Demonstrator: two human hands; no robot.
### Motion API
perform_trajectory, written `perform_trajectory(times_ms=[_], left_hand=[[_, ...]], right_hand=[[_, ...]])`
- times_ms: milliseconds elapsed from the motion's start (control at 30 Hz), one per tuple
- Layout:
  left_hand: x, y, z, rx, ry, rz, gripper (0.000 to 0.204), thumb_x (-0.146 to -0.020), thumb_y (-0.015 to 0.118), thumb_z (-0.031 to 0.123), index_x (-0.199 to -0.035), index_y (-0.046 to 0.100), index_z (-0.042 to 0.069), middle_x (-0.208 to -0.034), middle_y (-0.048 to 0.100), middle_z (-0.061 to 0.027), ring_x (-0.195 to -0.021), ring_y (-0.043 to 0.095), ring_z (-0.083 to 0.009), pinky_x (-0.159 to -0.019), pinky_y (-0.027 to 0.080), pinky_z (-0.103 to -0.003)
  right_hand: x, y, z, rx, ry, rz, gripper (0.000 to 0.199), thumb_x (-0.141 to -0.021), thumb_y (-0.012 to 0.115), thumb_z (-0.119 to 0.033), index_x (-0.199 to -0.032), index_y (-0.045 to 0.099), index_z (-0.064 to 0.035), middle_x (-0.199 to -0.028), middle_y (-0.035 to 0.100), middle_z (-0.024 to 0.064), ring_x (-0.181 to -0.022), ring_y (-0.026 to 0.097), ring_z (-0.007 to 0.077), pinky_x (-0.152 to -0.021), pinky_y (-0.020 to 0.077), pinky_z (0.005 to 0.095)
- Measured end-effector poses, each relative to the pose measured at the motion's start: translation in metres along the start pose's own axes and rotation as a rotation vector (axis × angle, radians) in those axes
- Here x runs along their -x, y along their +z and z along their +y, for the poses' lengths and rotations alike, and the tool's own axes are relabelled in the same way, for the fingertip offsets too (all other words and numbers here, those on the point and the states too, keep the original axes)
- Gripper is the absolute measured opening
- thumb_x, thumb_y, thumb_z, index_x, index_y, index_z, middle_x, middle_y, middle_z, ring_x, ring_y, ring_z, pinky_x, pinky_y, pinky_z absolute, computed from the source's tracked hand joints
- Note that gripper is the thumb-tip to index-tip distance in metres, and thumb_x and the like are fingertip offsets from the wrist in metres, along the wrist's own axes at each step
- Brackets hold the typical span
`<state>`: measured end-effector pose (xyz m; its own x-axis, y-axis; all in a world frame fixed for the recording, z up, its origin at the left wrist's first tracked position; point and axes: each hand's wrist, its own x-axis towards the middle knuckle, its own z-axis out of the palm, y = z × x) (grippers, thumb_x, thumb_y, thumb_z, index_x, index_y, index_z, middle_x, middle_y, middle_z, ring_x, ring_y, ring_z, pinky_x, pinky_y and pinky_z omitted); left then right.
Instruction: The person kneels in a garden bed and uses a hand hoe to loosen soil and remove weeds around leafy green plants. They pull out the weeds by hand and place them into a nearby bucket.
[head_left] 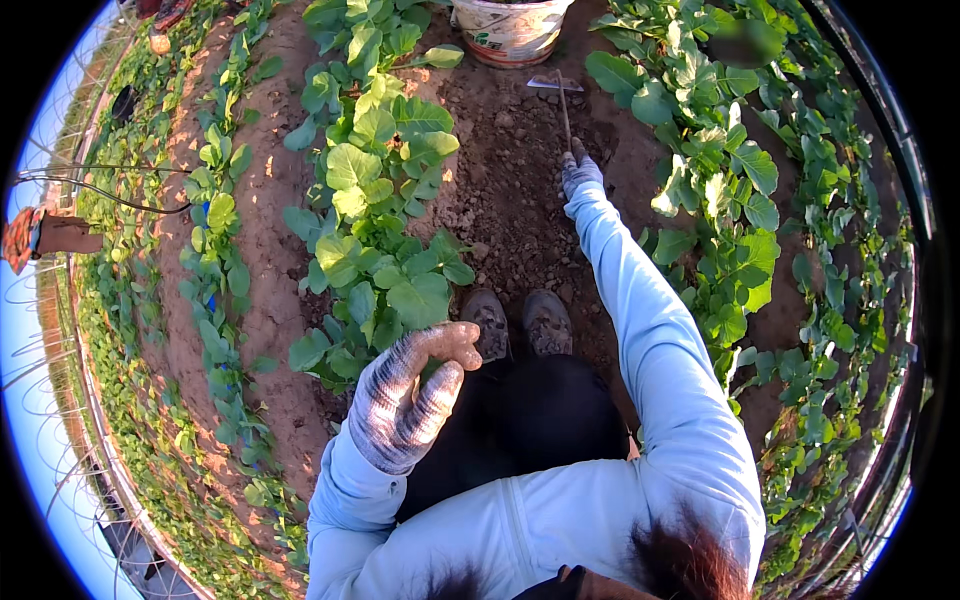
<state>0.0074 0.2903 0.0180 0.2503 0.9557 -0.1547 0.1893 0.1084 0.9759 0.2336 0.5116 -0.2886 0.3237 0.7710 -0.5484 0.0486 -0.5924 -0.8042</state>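
My right hand (579,170), in a knitted work glove, reaches far forward over the bare soil and grips the thin wooden handle of a hand hoe (566,115). The hoe's flat, pale blade (545,84) lies at the ground near the bucket. In front of my left knee, my left hand (425,385) is raised in a soiled, coated glove. Its fingers are bent, with a gap between them and the thumb, and nothing shows in them. Just beyond it are the broad leaves of a leafy green plant (418,298).
A white bucket (510,35) stands at the far end of the furrow. Rows of leafy greens (365,160) run along the left and more greens (735,170) along the right. My shoes (547,320) are on the loose soil (500,190) between them. Dark thin hoses (110,190) arch at the left.
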Motion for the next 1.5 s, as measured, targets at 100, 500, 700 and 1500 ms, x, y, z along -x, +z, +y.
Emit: perform_trajectory(times_ms=[100, 500, 700, 1500], left_hand=[[-0.001, -0.005, -0.001, -0.036, 0.025, -0.028, 0.027, -0.086, 0.05, 0.01, -0.11, 0.051, -0.002, -0.09, 0.058, -0.01, -0.082, 0.057, -0.0166, -0.081, 0.042, -0.029], [-0.023, -0.016, 0.006, -0.253, -0.014, -0.142, 0.03, -0.085, 0.053, 0.024, -0.103, 0.055, 0.0, -0.086, 0.062, -0.0113, -0.085, 0.06, -0.0219, -0.098, 0.032, -0.042], [-0.022, -0.019, 0.001, -0.264, 0.098, -0.212, 0.027, -0.084, 0.053, 0.018, -0.106, 0.052, 0.003, -0.086, 0.062, -0.0101, -0.086, 0.06, -0.0249, -0.096, 0.034, -0.045], [-0.021, -0.013, 0.002, -0.207, 0.11, -0.23, 0.026, -0.082, 0.054, 0.015, -0.105, 0.053, 0.002, -0.086, 0.062, -0.0108, -0.086, 0.06, -0.0255, -0.095, 0.035, -0.047]], right_hand=[[-0.034, 0.014, -0.023, 0.137, -0.027, 0.102, 0.036, -0.092, 0.044, -0.027, -0.127, 0.043, -0.0304, -0.059, 0.05, 0.0022, -0.043, 0.043, 0.0114, -0.039, 0.0397, 0.028], [-0.052, 0.025, 0.092, 0.55, -0.017, 0.025, 0.034, -0.09, 0.047, -0.031, -0.123, 0.048, -0.0231, -0.069, 0.054, 0.0064, -0.053, 0.046, 0.0172, -0.049, 0.043, 0.0276], [0.069, -0.048, 0.159, 0.373, -0.057, -0.069, 0.038, -0.091, 0.045, -0.029, -0.129, 0.041, -0.0309, -0.062, 0.052, 0.0059, -0.047, 0.046, 0.015, -0.044, 0.04, 0.0305], [0.021, 0.054, 0.087, 0.221, 0.058, -0.128, 0.036, -0.09, 0.051, -0.019, -0.125, 0.047, -0.0232, -0.102, 0.056, 0.0064, -0.079, 0.045, 0.0119, -0.075, 0.0431, 0.0194]])
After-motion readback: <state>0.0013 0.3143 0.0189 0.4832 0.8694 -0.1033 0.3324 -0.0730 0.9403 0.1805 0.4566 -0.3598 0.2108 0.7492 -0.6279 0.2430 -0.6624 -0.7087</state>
